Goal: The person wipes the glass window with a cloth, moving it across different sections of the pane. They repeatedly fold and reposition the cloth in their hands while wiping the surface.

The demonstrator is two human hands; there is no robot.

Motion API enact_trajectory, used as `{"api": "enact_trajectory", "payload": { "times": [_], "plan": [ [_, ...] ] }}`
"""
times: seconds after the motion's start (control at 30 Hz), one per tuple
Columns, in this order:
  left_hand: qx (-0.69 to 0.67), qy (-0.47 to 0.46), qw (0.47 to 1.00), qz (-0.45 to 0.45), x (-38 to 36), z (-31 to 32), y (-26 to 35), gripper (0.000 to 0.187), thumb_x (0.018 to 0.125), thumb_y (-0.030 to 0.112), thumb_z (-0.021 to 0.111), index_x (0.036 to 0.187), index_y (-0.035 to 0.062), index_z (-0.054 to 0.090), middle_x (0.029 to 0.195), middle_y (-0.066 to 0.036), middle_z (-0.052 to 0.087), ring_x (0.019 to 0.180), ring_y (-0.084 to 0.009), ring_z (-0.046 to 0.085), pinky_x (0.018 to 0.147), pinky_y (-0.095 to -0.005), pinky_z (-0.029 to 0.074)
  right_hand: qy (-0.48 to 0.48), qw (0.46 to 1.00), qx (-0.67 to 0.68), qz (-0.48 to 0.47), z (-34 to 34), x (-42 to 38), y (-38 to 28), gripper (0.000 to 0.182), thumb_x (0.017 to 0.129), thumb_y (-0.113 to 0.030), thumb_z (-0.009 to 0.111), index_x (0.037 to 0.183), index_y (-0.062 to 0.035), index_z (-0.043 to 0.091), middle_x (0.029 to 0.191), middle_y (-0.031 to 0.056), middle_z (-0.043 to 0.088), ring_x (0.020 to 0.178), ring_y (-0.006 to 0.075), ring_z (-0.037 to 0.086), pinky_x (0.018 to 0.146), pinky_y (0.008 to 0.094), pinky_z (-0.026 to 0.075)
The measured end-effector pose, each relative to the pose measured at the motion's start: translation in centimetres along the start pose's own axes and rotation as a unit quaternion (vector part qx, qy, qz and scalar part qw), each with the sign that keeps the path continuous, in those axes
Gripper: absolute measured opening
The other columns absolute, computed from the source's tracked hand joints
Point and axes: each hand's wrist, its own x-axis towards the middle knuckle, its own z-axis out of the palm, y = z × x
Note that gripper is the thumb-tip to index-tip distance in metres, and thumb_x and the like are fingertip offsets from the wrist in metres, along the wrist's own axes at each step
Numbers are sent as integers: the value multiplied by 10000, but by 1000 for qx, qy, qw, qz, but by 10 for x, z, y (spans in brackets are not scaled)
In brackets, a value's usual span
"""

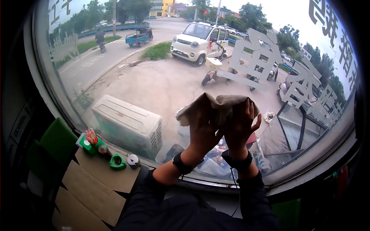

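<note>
A beige ribbed cloth (231, 100) is raised in front of the large window (169, 77), folded with a crease between my two hands. My left hand (203, 125) grips its left part, the fingers largely shaded beneath it. On the right part, my right hand (239, 124) holds the cloth with fingers bent up along it and one finger sticking out to the right. Both forearms reach forward side by side, a dark band (182, 163) on the left wrist and another dark band (237, 160) on the right, with a thin cord hanging from the latter.
At the lower left stands a table with brown mats (92, 184), carrying a green ashtray (118, 161), a silver-lidded jar (133, 160) and a holder of red-tipped sticks (91, 138). A green chair (58, 140) is beside it. Outside are an air-conditioner unit (127, 119) and a parked white car (196, 41).
</note>
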Motion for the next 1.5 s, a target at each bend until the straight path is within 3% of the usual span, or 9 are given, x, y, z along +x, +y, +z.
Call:
{"api": "enact_trajectory", "payload": {
  "times": [0.2, 0.37, 0.53, 0.77, 0.9, 0.97, 1.1, 1.27, 1.5],
  "plan": [
    [77, -70, 994, -20, -74, 23, 0, 549, 706, 290, 586, 1218, 119, 484, 1289, -229, 371, 1237, -375, 298, 950, -604, 196, -33, 997, -48, -59, 16, -70, -3, 307, 777, -311, 508, 996, -116, 600, 1199, 151, 460, 1166, 255, 390, 982, 553, 170],
    [36, -69, 997, -20, -24, 1, -1, 544, 741, 285, 561, 1223, 55, 456, 1295, -251, 349, 1216, -395, 310, 932, -590, 228, -29, 998, 41, -29, 4, -24, 11, 400, 792, -369, 497, 1076, -91, 545, 1244, 153, 421, 1187, 266, 355, 991, 563, 127],
    [-24, 77, 997, -7, 17, -14, -2, 484, 717, 195, 604, 1155, 43, 467, 1128, -208, 454, 1059, -392, 412, 907, -495, 290, -1, 997, 62, 38, 0, 12, 13, 506, 810, -422, 472, 1164, -61, 492, 1305, 154, 356, 1233, 268, 296, 1025, 514, 79],
    [26, -95, 995, -34, -116, 44, -19, 638, 685, 273, 600, 1251, 47, 409, 1254, -211, 370, 1244, -419, 226, 937, -667, 107, -57, 997, 54, -22, 30, -96, -10, 394, 760, -407, 543, 1067, -160, 556, 1243, 183, 395, 1214, 312, 321, 983, 609, 127],
    [54, -195, 979, -7, -111, 44, -45, 552, 746, 269, 551, 1252, 89, 420, 1292, -196, 360, 1248, -376, 255, 987, -601, 106, -89, 994, -41, -48, 37, -97, -3, 442, 767, -459, 530, 1119, -194, 510, 1257, 117, 376, 1216, 274, 317, 976, 631, 111],
    [29, -108, 994, 1, -80, 28, -45, 540, 770, 292, 533, 1260, 99, 413, 1304, -188, 352, 1240, -366, 271, 990, -590, 108, -45, 999, 2, -14, 22, -59, 11, 529, 765, -463, 536, 1207, -189, 439, 1290, 118, 346, 1229, 268, 306, 976, 641, 120],
    [25, -64, 998, 5, -2, -12, -42, 584, 750, 256, 565, 1275, 75, 383, 1286, -187, 374, 1217, -362, 302, 1002, -554, 144, -30, 999, 9, 36, 7, -7, 30, 588, 779, -438, 533, 1272, -157, 380, 1334, 133, 303, 1272, 277, 253, 1003, 618, 63],
    [-101, -33, 994, 24, -16, -12, -24, 501, 714, 220, 647, 1134, 28, 453, 1104, -193, 462, 1031, -379, 440, 852, -451, 371, -107, 991, 41, 64, 19, -65, 8, 566, 839, -395, 451, 1285, -63, 345, 1356, 200, 256, 1285, 320, 208, 1011, 605, 21],
    [65, -188, 980, 3, -120, 34, -62, 487, 700, 240, 596, 1134, 47, 486, 1188, -217, 418, 1151, -401, 340, 971, -556, 189, -137, 989, 24, 55, 42, -145, 0, 609, 738, -401, 579, 1205, -52, 403, 1272, 227, 271, 1254, 367, 186, 950, 699, 43]
  ]
}}
